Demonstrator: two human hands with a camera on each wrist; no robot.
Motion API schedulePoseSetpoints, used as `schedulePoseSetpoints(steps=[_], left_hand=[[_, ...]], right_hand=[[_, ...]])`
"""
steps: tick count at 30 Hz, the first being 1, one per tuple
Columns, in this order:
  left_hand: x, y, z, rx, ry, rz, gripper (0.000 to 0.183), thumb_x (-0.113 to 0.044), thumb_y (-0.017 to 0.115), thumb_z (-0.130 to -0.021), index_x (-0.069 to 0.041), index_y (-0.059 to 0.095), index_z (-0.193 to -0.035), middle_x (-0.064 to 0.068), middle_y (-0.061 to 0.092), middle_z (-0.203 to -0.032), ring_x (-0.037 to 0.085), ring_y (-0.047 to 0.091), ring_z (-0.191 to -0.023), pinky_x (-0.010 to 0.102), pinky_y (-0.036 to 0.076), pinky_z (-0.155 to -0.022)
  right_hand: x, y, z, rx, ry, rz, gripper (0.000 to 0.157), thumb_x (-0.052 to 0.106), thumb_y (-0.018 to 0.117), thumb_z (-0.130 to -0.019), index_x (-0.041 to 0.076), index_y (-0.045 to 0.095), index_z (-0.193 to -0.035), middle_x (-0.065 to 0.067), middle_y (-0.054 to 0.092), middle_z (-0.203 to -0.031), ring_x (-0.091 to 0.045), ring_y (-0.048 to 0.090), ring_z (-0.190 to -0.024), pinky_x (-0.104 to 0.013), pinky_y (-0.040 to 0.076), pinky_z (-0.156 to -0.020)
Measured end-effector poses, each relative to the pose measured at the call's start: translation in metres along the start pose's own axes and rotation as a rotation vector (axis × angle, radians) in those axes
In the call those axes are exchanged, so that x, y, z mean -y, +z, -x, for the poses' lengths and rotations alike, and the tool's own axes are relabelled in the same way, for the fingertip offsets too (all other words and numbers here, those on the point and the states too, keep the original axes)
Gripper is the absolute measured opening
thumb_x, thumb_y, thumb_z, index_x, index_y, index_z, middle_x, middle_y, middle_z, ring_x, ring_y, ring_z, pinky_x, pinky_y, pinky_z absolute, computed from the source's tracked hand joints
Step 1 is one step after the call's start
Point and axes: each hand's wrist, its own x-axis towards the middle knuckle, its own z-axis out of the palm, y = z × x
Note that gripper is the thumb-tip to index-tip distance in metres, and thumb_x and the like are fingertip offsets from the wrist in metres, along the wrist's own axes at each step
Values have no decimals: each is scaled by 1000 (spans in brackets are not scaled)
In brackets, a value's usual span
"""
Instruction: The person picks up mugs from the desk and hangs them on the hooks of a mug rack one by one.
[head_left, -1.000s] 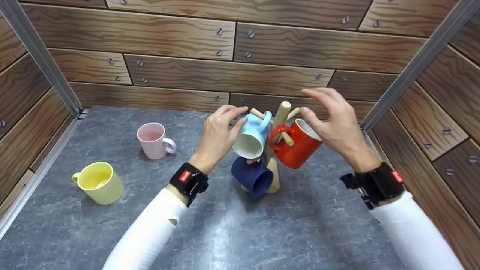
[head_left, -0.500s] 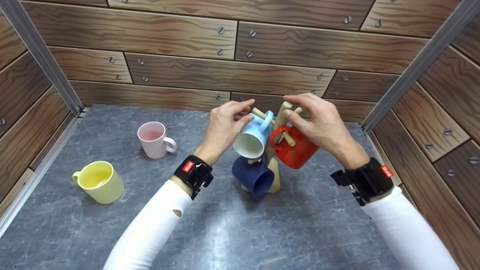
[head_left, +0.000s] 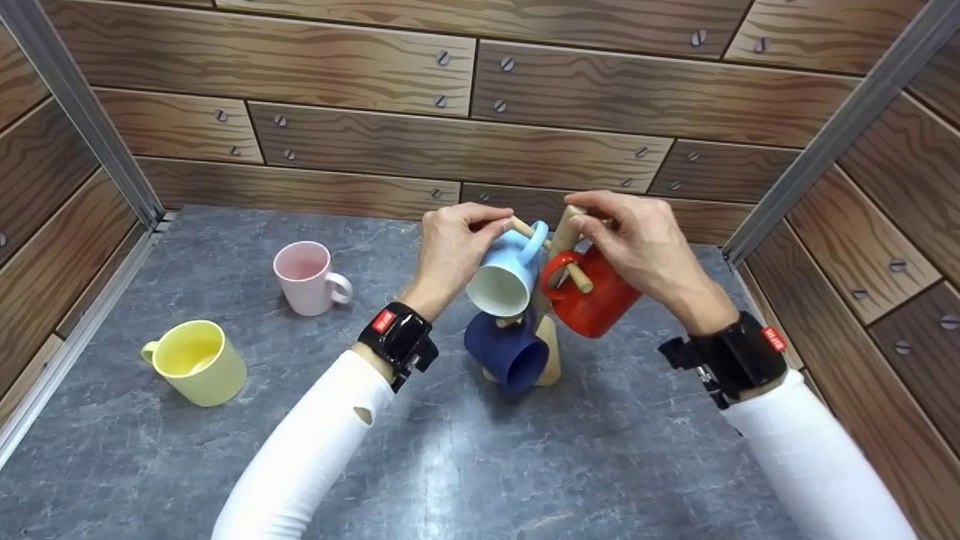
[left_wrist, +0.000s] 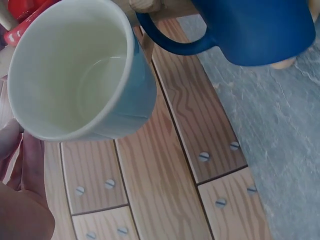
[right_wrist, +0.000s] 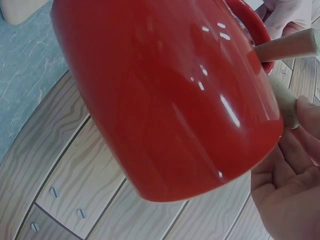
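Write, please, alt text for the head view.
The left hand grips a peg, the right hand the post of a wooden mug stand. A light-blue mug, red mug and navy mug hang there; a pink mug and yellow mug stand on the table at left.

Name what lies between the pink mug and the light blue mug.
In the head view, from the pink mug rightward: a stretch of grey tabletop, then the left hand.

Since a second ago, I see the right hand (head_left: 637,244) come inward and pinch the wooden post (head_left: 564,234)'s top, and the left hand (head_left: 456,244) close its fingertips on the peg (head_left: 528,229)'s end.
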Motion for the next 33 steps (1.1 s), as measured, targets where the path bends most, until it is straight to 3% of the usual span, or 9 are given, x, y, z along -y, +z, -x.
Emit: schedulePoseSetpoints(steps=[4,16,29,33], left_hand=[[-2,2,0,-8,-45,-1,14,-16,82,-89,-10,83,-102,5,79,-99,13,76,-89,19,58,-75],[-2,3,-1,-19,-93,-7,14,-19,83,-89,-14,84,-101,2,79,-99,11,76,-91,21,58,-76],[2,-1,-10,-20,-152,13,13,-18,83,-89,-14,85,-101,2,80,-97,10,74,-87,22,57,-74],[3,-2,-11,-15,-139,-11,13,-19,83,-89,-15,85,-102,1,80,-98,11,74,-88,23,57,-75]], right_hand=[[0,0,0,11,3,-16,25,13,69,-101,7,74,-124,-9,77,-109,-24,70,-88,-41,55,-78],[3,1,-2,24,34,-19,25,14,68,-101,6,73,-124,-11,77,-109,-26,71,-89,-43,57,-81],[13,11,-6,-12,-18,-18,19,13,74,-97,3,74,-113,-7,76,-97,-18,69,-81,-35,56,-74],[16,14,-6,-17,-29,-10,18,15,75,-97,3,74,-110,-6,74,-92,-16,66,-78,-31,53,-71]])
